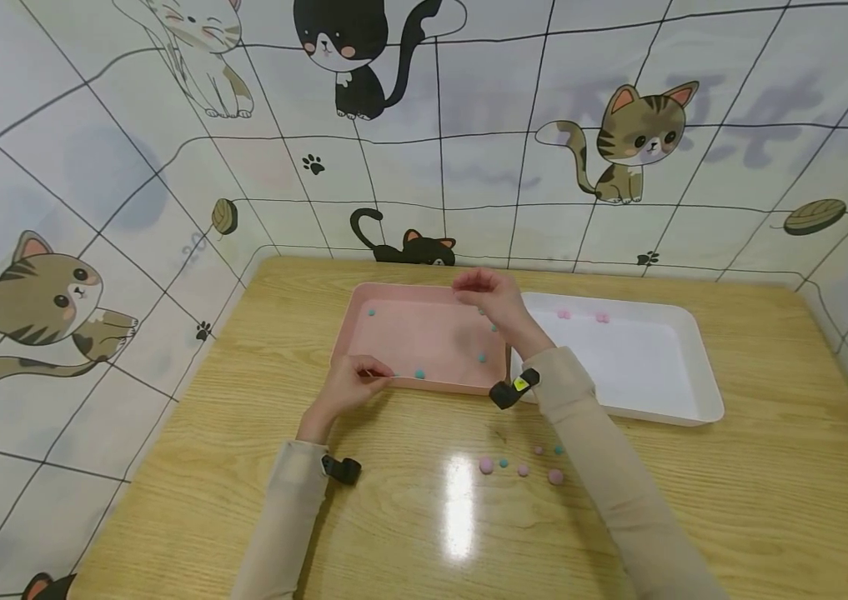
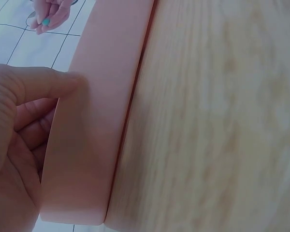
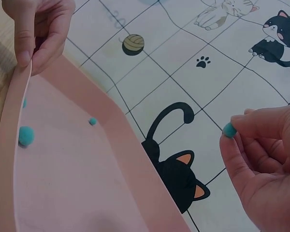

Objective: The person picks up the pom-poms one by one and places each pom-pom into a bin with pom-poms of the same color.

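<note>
Pompom (image 3: 229,130) (teal) in right hand (image 1: 497,304)

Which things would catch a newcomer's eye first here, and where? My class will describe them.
Probably the cartoon cats, printed on the backdrop behind and left of the wood-grain table. Next, the pink tray and, to its right, the white tray, on the table's far side. Then the left hand pinching the pink tray's near rim, and the right hand, up near its far edge, pinching a teal pompom.

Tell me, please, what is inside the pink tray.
Several small teal balls lie inside the pink tray. In the head view, the right hand covers its far right corner, so anything there cannot be seen.
</note>
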{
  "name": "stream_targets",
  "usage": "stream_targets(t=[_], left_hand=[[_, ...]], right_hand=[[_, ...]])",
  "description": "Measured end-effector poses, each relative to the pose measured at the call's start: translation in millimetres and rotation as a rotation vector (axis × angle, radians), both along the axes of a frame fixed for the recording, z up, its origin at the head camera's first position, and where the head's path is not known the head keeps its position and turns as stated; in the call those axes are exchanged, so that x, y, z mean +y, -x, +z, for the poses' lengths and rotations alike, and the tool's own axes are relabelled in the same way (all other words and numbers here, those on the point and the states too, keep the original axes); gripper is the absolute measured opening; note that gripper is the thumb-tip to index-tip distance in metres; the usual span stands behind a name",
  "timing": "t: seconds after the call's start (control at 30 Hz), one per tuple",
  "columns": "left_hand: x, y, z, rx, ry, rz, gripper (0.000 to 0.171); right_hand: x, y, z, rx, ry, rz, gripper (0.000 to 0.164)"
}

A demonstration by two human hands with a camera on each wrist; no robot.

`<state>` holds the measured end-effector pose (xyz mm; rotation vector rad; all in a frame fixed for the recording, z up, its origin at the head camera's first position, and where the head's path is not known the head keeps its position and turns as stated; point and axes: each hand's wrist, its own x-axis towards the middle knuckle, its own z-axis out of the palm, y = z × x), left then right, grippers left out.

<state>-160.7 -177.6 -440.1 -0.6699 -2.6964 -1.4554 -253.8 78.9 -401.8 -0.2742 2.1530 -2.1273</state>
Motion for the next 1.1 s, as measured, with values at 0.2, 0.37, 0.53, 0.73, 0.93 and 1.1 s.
stream_targets(t=[0.2,0.37,0.53,0.73,0.93,1.1], left_hand=[[-1,2.6,-4.6,0.001,0.007,0.002,0.006],[2,-0.9,6.1,-0.017,-0.007,-0.017,0.005],[3,-0.2,7.8,-0.036,0.006,-0.011,0.005],[2,0.7,6.2,-0.015,0.004,-0.007,0.005],[1,0.7,5.1,-0.007,0.002,-0.002,0.004],[-2,2.8,-1.4,-0.005,-0.005,0.002,0.004]], right_hand=[[-4,8.1,-5.9,-0.003,-0.019,-0.004,0.023],[-8,14.7,-9.2,-0.006,-0.03,0.008,0.024],[-11,18.9,-11.7,0.007,-0.014,0.013,0.02],[-13,20.7,-14.5,0.007,-0.001,0.013,0.021],[-12,19.1,-13.6,-0.002,-0.032,0.008,0.022],[-8,13.5,-9.9,-0.005,-0.047,0.002,0.022]])
